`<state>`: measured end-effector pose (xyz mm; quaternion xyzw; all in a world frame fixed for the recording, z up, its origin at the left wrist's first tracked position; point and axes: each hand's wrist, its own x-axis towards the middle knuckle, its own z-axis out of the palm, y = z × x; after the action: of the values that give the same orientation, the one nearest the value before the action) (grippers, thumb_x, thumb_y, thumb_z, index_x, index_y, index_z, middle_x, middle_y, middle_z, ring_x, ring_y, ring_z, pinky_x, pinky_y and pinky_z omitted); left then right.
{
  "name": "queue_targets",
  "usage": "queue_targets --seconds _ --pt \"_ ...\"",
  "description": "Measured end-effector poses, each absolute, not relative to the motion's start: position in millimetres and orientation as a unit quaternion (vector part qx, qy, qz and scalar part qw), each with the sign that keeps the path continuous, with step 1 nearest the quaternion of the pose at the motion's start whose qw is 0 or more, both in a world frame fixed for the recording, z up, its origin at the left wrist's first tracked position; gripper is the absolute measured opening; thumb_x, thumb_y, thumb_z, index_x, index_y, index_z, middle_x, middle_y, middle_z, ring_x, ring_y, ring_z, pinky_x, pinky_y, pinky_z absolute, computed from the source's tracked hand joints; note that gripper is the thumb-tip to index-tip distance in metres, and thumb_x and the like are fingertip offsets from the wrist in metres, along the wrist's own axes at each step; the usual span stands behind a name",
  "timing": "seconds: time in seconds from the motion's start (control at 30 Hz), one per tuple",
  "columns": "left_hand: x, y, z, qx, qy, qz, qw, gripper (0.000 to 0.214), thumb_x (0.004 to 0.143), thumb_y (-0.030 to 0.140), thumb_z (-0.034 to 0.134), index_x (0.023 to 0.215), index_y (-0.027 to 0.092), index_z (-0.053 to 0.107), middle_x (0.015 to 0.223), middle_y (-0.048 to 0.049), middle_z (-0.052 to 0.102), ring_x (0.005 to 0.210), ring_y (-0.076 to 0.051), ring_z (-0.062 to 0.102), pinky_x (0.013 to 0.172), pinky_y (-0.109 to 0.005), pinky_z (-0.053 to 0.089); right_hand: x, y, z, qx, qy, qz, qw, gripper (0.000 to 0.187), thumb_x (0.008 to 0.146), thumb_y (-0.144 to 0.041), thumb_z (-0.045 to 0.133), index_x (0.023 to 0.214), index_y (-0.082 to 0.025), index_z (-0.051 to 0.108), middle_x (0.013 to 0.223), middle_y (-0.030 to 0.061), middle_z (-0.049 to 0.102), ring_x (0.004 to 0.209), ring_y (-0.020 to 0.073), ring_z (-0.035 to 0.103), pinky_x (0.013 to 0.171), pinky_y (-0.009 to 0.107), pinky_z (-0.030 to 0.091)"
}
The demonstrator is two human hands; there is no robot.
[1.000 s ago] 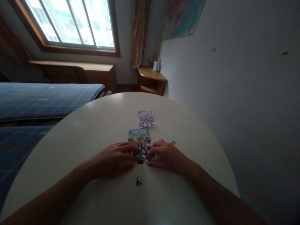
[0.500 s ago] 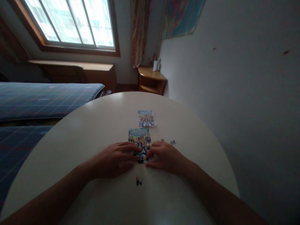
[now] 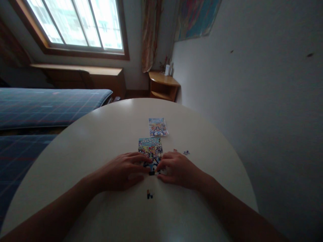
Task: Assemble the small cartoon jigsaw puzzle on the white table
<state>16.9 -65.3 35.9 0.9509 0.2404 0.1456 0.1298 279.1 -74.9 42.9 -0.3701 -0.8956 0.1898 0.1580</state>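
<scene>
A small colourful jigsaw puzzle (image 3: 150, 148) lies on the round white table (image 3: 106, 134). My left hand (image 3: 121, 171) rests flat at the puzzle's lower left, its fingers stretched towards the bottom edge. My right hand (image 3: 176, 168) lies at the lower right, fingertips pressed on a dark piece (image 3: 151, 173) at the puzzle's bottom edge. A loose piece (image 3: 149, 194) sits on the table just below both hands. The puzzle's lower rows are partly covered by my fingers.
A small reference picture (image 3: 157, 127) lies beyond the puzzle. Loose pieces (image 3: 186, 152) sit right of my right hand. A plaid blue bed (image 3: 45, 107) is left of the table, a wooden corner shelf (image 3: 163, 85) behind it, and a wall close on the right.
Both hands stay at the puzzle's bottom edge; my right fingertips have shifted slightly over the dark piece. Otherwise nothing has moved.
</scene>
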Motion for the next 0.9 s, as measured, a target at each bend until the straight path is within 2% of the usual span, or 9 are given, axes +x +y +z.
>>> queue_targets --seconds 0.1,0.37,0.47,0.63,0.7,0.8,0.83,0.9 --pt "17.3 -65.5 36.0 0.951 0.241 0.142 0.131 0.038 0.087 0.02 0.064 0.122 0.036 0.065 0.135 -0.0013 0.06 0.117 -0.024 0.061 0.101 -0.044 0.05 276.8 -77.3 43.6 -0.368 -0.904 0.148 0.161 0.009 0.079 -0.029 0.073 0.086 -0.024 0.074 0.087 0.0018 0.071 0.086 0.0192 0.065 0.09 0.038 0.039" --pt "17.4 -65.5 35.1 0.949 0.238 0.152 0.14 0.037 0.087 0.019 0.064 0.121 0.034 0.066 0.135 -0.0017 0.059 0.117 -0.023 0.06 0.103 -0.04 0.05 275.0 -78.1 48.9 -0.317 -0.932 0.031 0.175 0.007 0.081 -0.021 0.06 0.075 -0.02 0.065 0.076 0.0031 0.068 0.072 0.0167 0.06 0.071 0.031 0.038" --pt "17.4 -65.4 35.2 0.95 0.234 0.149 0.143 0.036 0.088 0.019 0.063 0.121 0.033 0.066 0.136 -0.0017 0.059 0.119 -0.023 0.06 0.104 -0.04 0.049 276.5 -81.5 54.2 -0.323 -0.935 0.017 0.149 0.004 0.078 -0.02 0.06 0.074 -0.019 0.061 0.075 0.0041 0.067 0.07 0.0171 0.058 0.072 0.032 0.039" --pt "17.1 -65.5 35.3 0.951 0.238 0.139 0.142 0.037 0.088 0.018 0.062 0.121 0.034 0.065 0.137 -0.0008 0.059 0.119 -0.023 0.059 0.104 -0.042 0.049 278.5 -85.6 56.6 -0.312 -0.941 0.101 0.084 0.006 0.078 -0.023 0.063 0.074 -0.019 0.061 0.076 0.0028 0.069 0.068 0.0164 0.06 0.074 0.032 0.042" --pt "16.6 -65.5 34.8 0.95 0.239 0.143 0.143 0.037 0.087 0.019 0.063 0.12 0.035 0.066 0.136 -0.0007 0.059 0.119 -0.023 0.059 0.103 -0.042 0.05 280.4 -84.9 56.3 -0.304 -0.934 0.164 0.084 0.006 0.077 -0.023 0.065 0.082 -0.02 0.065 0.078 0.001 0.07 0.07 0.0157 0.062 0.074 0.03 0.044" --pt "16.1 -65.6 34.7 0.95 0.238 0.144 0.144 0.037 0.087 0.019 0.064 0.121 0.035 0.066 0.137 -0.0009 0.058 0.119 -0.023 0.059 0.102 -0.042 0.05 284.7 -82.6 57.5 -0.301 -0.921 0.23 0.09 0.032 0.073 -0.013 0.063 0.103 -0.022 0.068 0.084 0.0001 0.071 0.071 0.0139 0.063 0.071 0.026 0.045" --pt "16.1 -65.7 34.9 0.95 0.239 0.142 0.144 0.038 0.087 0.019 0.064 0.121 0.035 0.065 0.138 -0.0009 0.058 0.119 -0.024 0.059 0.102 -0.042 0.05 286.2 -82.0 58.3 -0.298 -0.92 0.239 0.087 0.037 0.072 -0.01 0.063 0.106 -0.022 0.069 0.085 0.0005 0.07 0.071 0.0135 0.062 0.07 0.025 0.045" --pt "16.2 -66.0 35.6 0.951 0.242 0.136 0.139 0.039 0.087 0.019 0.064 0.122 0.036 0.065 0.138 -0.0007 0.058 0.119 -0.024 0.06 0.102 -0.043 0.05 288.4 -81.2 59.8 -0.296 -0.92 0.246 0.077 0.035 0.072 -0.009 0.062 0.103 -0.021 0.071 0.085 0.0014 0.069 0.07 0.0129 0.061 0.068 0.024 0.045"
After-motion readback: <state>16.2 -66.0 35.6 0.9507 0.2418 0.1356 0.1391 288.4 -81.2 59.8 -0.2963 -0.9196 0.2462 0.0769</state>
